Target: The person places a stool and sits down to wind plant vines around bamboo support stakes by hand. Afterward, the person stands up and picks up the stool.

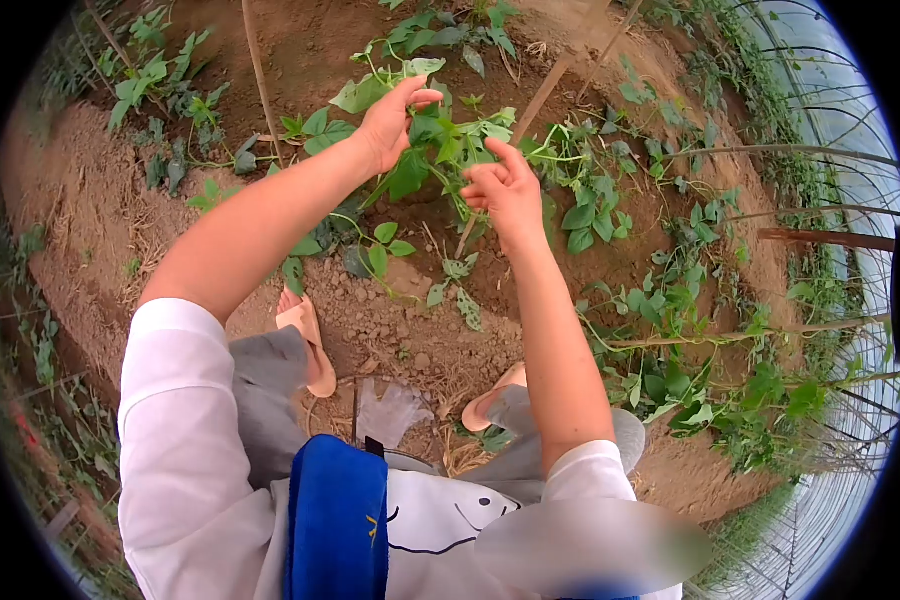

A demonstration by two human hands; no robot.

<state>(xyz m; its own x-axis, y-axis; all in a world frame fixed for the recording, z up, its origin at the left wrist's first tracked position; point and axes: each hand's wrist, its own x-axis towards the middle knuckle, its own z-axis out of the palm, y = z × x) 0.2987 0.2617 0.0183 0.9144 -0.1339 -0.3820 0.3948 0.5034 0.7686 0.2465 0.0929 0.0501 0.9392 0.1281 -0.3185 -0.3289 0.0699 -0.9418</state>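
A leafy green climbing vine (425, 150), which looks like a bean plant, rises between my two hands. My left hand (390, 125) is at the upper left of it, fingers curled around stems and leaves. On the other side, my right hand (507, 195) is closed, with the index finger bent above the curled others, close against the foliage. What sits between those right fingertips is hidden. A pale broad leaf (360, 95) hangs just beyond my left hand. A wooden stake (545, 88) slants up behind the vine.
Another thin stake (261, 75) stands at the left. Low vines (680, 370) spread over the soil on the right, beside horizontal poles (750, 333) and a plastic greenhouse wall (835, 80). A clear plastic sheet (392, 410) lies between my sandalled feet (310, 345).
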